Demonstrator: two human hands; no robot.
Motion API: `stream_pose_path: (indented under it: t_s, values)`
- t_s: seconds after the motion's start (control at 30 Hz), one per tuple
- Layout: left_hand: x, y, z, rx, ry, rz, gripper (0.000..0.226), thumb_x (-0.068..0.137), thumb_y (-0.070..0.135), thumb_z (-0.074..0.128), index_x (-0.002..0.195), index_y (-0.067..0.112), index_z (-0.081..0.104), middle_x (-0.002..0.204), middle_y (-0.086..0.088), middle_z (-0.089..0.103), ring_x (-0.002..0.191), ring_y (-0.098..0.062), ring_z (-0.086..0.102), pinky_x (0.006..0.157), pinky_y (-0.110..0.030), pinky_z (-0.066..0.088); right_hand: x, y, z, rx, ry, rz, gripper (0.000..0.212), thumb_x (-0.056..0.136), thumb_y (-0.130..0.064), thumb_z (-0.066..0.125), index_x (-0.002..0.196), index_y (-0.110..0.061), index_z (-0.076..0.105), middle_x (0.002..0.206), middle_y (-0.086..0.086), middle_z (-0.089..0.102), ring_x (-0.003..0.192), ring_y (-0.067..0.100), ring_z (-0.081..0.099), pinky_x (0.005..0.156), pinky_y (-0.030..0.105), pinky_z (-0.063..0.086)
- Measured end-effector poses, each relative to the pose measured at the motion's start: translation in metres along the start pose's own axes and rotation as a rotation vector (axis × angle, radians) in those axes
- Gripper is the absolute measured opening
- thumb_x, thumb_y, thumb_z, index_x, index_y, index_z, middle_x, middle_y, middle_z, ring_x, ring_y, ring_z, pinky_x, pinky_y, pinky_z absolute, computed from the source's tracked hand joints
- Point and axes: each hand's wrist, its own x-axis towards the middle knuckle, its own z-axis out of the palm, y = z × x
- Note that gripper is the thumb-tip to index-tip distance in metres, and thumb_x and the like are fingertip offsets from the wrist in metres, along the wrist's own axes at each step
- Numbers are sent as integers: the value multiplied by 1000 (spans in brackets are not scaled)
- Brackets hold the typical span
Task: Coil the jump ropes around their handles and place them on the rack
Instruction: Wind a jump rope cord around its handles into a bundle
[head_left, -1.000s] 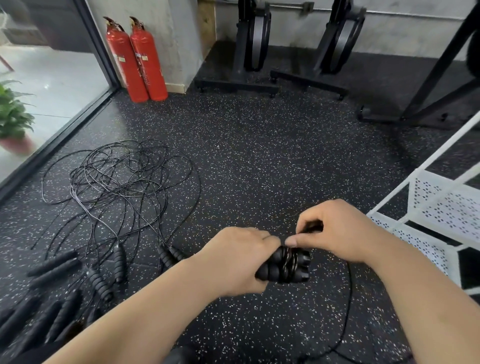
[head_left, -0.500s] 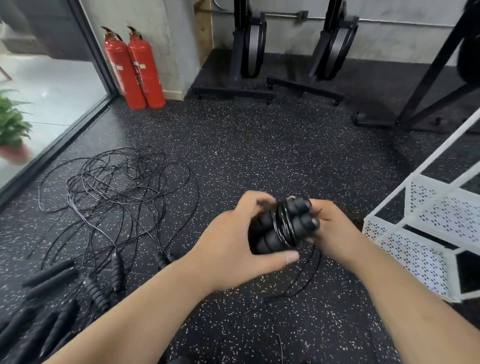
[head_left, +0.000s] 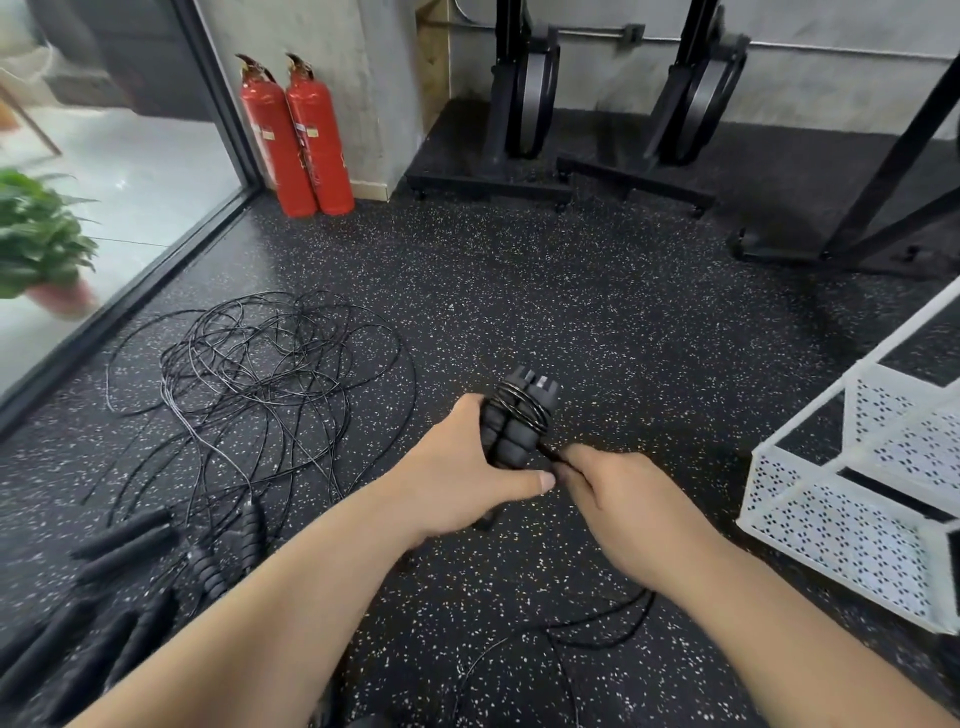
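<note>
My left hand (head_left: 462, 478) grips a pair of black ribbed jump-rope handles (head_left: 517, 421), held upright side by side, with several turns of thin black cord wound round their upper part. Just right of them my right hand (head_left: 618, 493) pinches the loose cord, which runs from the handles under my wrist and trails onto the floor (head_left: 597, 623). A tangle of other jump ropes (head_left: 249, 374) lies on the floor to the left, their black handles (head_left: 156, 566) at the lower left. The white perforated rack (head_left: 852, 493) stands at the right.
Two red fire extinguishers (head_left: 296, 140) stand against the far wall by a glass door. Black exercise machines (head_left: 524, 98) and a dark frame (head_left: 883, 171) line the back. A potted plant (head_left: 36, 239) sits beyond the glass. Speckled rubber floor (head_left: 571, 291) lies between.
The handles turned from lying sideways to standing upright. My right hand came from behind them down to their lower right, pulling the cord; more turns are wound on.
</note>
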Motion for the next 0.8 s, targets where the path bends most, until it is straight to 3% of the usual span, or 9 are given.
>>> stream_pose_path:
  t_s: [0.17, 0.33, 0.47, 0.53, 0.6, 0.7, 0.8]
  values:
    - [9, -12, 1, 100, 109, -74, 53, 84, 52, 86, 115, 27, 51, 107, 9, 68, 92, -12, 68, 81, -37, 58, -9, -14, -4, -189, 40, 1, 23, 113, -43, 37, 103, -32, 53, 75, -9, 60, 64, 15, 57, 59, 39, 45]
    - [13, -17, 3, 359, 140, -81, 45, 86, 53, 83, 103, 25, 53, 94, 10, 63, 81, -8, 59, 62, -27, 41, -21, -36, -4, -497, 85, -4, 6, 110, -27, 50, 108, -32, 49, 90, -10, 61, 63, 16, 48, 48, 30, 22]
    - [10, -15, 11, 692, 188, -24, 50, 87, 54, 80, 115, 22, 54, 110, 1, 65, 99, -24, 65, 76, -36, 50, -24, -44, -4, -540, 77, -7, 9, 107, -26, 58, 104, -33, 54, 78, -10, 39, 54, 8, 30, 47, 26, 16]
    - [6, -14, 20, 835, 169, 52, 56, 87, 52, 81, 126, 24, 53, 118, 2, 62, 109, -24, 64, 81, -38, 51, -22, -41, -8, -513, 107, -25, 11, 111, -37, 49, 103, -35, 57, 83, -10, 40, 59, 11, 40, 48, 26, 24]
    - [5, -15, 30, 962, 116, 130, 62, 88, 48, 83, 136, 23, 52, 124, 1, 60, 115, -23, 61, 86, -39, 52, -20, -35, -11, -479, 80, -24, 21, 111, -46, 44, 108, -34, 61, 91, -10, 46, 70, 13, 54, 56, 29, 42]
    - [4, -17, 40, 1087, 32, 255, 66, 89, 45, 83, 141, 21, 49, 128, -1, 58, 120, -24, 58, 93, -39, 50, -17, -28, -16, -371, 65, -29, 14, 105, -50, 58, 110, -38, 64, 99, -14, 59, 86, 11, 61, 72, 34, 55]
    - [2, -15, 43, 1085, -91, 337, 67, 89, 52, 81, 141, 21, 50, 128, -2, 58, 122, -24, 57, 98, -40, 49, -14, -18, -24, -295, 53, -20, 21, 92, -56, 73, 105, -42, 64, 91, -19, 66, 87, 6, 63, 74, 34, 56]
